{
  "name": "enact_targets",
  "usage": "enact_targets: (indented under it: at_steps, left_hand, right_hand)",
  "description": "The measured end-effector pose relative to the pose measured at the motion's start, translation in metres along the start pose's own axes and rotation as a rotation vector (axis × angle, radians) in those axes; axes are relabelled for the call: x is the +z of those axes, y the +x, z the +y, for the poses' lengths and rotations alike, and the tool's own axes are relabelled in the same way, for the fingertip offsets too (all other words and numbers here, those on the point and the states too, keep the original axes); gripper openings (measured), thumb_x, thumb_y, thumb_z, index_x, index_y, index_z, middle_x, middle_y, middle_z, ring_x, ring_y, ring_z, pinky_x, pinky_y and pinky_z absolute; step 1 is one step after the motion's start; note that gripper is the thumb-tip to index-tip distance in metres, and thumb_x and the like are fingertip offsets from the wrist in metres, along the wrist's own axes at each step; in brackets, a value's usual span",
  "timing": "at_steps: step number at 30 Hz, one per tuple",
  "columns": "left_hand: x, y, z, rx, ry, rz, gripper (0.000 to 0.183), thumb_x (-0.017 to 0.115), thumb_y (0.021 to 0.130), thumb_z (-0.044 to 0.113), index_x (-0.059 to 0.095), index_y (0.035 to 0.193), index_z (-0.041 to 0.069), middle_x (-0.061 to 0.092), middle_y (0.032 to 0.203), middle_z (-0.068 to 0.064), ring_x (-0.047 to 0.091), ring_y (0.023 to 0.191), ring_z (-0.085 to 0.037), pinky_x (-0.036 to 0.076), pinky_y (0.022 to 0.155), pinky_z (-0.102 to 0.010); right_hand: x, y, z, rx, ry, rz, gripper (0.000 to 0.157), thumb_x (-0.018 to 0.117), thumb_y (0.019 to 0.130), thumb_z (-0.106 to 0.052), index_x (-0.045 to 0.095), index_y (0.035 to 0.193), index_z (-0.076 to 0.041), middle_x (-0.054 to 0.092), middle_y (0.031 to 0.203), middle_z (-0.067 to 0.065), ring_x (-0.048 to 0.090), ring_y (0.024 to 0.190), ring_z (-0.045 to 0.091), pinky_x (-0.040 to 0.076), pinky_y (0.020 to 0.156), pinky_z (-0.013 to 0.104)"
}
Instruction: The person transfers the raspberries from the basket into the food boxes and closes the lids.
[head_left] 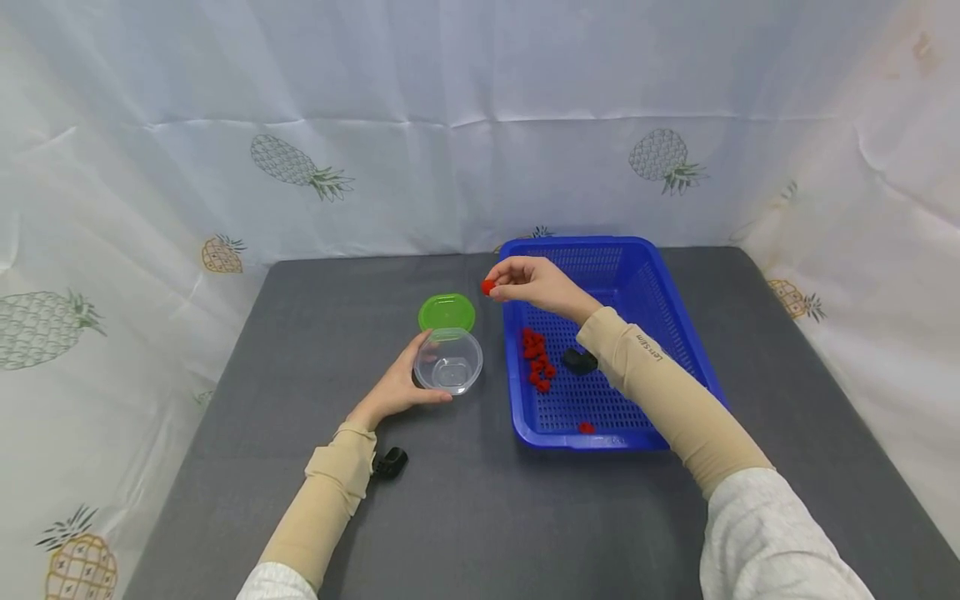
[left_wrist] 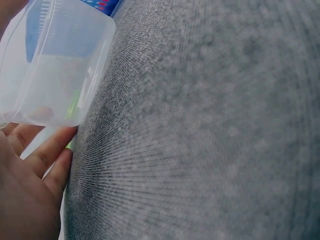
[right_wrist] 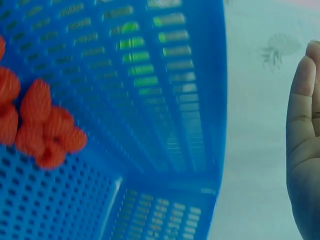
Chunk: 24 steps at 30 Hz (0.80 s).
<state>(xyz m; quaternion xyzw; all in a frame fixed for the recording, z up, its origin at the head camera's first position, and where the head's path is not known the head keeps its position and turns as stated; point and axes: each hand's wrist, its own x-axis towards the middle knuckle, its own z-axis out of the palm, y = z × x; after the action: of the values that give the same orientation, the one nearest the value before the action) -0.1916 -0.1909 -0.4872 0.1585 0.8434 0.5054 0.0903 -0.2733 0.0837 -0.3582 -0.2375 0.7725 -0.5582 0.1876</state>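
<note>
My right hand pinches a red raspberry between thumb and fingertips, over the left rim of a blue plastic basket. In the right wrist view that hand shows only at the right edge, and the berry is hidden. Several more raspberries lie in a cluster along the basket's left side. With thumb and fingers spread round its wall, my left hand holds a clear plastic tub upright at the table. The left wrist view shows the tub from the side, fingers against it.
A green lid lies just behind the tub. One lone raspberry sits near the basket's front wall. Black wrist-camera mounts show at both wrists. White pineapple-print cloth hangs behind the grey table.
</note>
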Motion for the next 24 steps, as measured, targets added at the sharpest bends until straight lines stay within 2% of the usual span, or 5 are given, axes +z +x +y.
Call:
enact_targets:
  at_steps: [3, 6, 12, 18, 24]
  left_hand:
    - [0.0, -0.001, 0.002, -0.014, -0.01, -0.004, 0.112, 0.086, 0.064, 0.022, 0.014, 0.149, 0.015, 0.041, 0.144, -0.01, 0.044, 0.128, -0.029, 0.027, 0.109, -0.052]
    - [-0.001, -0.004, 0.009, -0.015, -0.026, -0.014, 0.111, 0.085, 0.066, 0.017, 0.013, 0.149, 0.012, 0.039, 0.144, -0.015, 0.043, 0.128, -0.034, 0.027, 0.108, -0.054]
    - [-0.005, -0.011, 0.035, -0.01, -0.04, -0.037, 0.107, 0.083, 0.068, 0.015, 0.013, 0.148, 0.006, 0.038, 0.143, -0.022, 0.041, 0.128, -0.039, 0.027, 0.107, -0.055]
    - [-0.005, -0.013, 0.039, -0.012, -0.036, -0.035, 0.105, 0.082, 0.068, 0.014, 0.014, 0.148, 0.008, 0.038, 0.142, -0.022, 0.041, 0.128, -0.039, 0.027, 0.108, -0.055]
    - [-0.004, -0.012, 0.039, -0.02, -0.052, -0.042, 0.105, 0.082, 0.069, 0.013, 0.013, 0.148, 0.006, 0.037, 0.143, -0.022, 0.039, 0.129, -0.039, 0.027, 0.108, -0.054]
  right_hand:
    - [0.011, 0.005, 0.002, 0.008, -0.047, -0.025, 0.025, 0.067, 0.086, -0.022, 0.063, 0.107, -0.011, 0.066, 0.095, 0.005, 0.064, 0.092, 0.019, 0.051, 0.088, 0.036]
    - [0.02, 0.01, 0.005, 0.018, -0.094, -0.045, 0.023, 0.067, 0.086, -0.022, 0.064, 0.106, -0.012, 0.067, 0.093, 0.002, 0.064, 0.093, 0.02, 0.051, 0.087, 0.035]
    - [0.032, 0.014, 0.007, 0.025, -0.14, -0.09, 0.02, 0.066, 0.086, -0.018, 0.064, 0.105, -0.012, 0.068, 0.102, 0.016, 0.065, 0.095, 0.026, 0.049, 0.09, 0.04]
    - [0.04, 0.021, 0.004, 0.011, -0.159, -0.139, 0.02, 0.066, 0.085, -0.019, 0.065, 0.104, -0.012, 0.069, 0.098, 0.013, 0.066, 0.092, 0.022, 0.049, 0.09, 0.044]
    - [0.049, 0.032, 0.004, -0.021, -0.255, -0.212, 0.018, 0.067, 0.084, -0.02, 0.066, 0.101, -0.013, 0.068, 0.092, 0.004, 0.065, 0.092, 0.023, 0.052, 0.084, 0.037]
